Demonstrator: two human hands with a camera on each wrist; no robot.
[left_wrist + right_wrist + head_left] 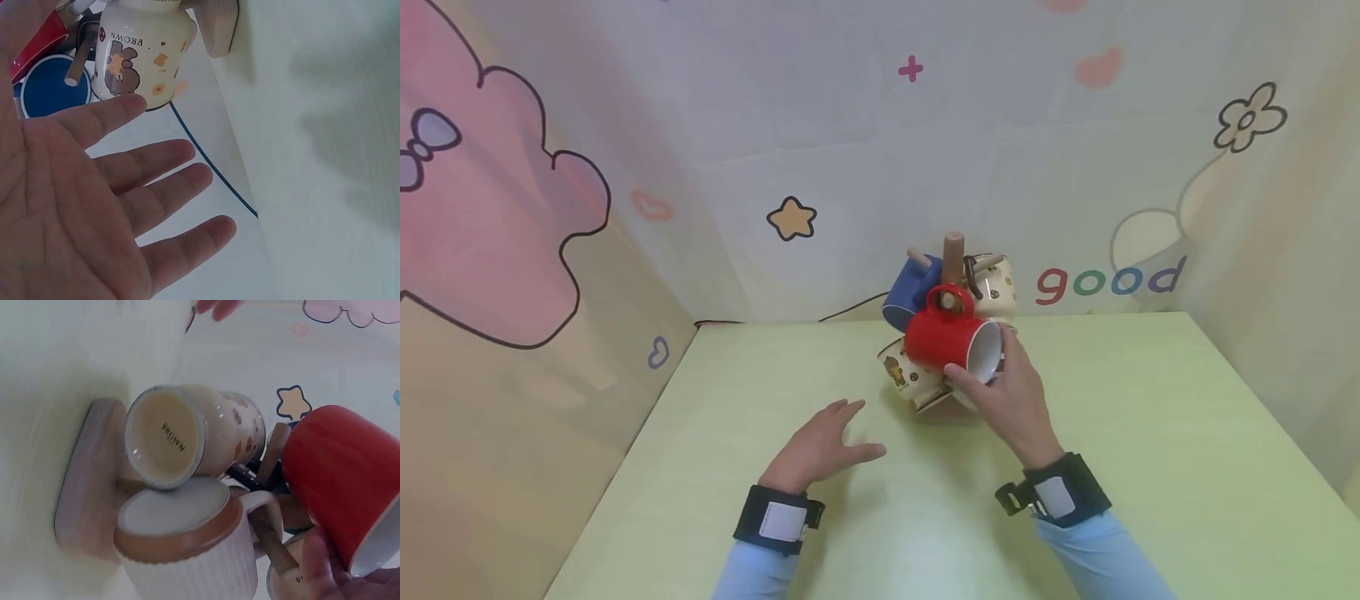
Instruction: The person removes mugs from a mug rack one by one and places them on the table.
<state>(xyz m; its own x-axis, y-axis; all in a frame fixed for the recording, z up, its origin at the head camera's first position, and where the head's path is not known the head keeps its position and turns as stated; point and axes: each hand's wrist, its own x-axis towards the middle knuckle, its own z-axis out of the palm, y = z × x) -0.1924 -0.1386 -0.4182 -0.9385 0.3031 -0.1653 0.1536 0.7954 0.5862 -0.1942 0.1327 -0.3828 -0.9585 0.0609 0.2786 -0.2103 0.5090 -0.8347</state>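
Reaching forward with the right hand, gripping the red mug near its rim, sideways before the wooden mug stand. Holding the left hand above the table with fingers straight and parted. Legible: "BROWN" on 1 cream mug, "good" on the backdrop.

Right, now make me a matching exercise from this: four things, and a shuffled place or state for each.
1. left hand
2. right hand
3. blue mug
4. star

A. on the backdrop
B. grips the red mug
C. just left of the post, in the head view
D. holds nothing

Pairs: 1-D, 2-B, 3-C, 4-A
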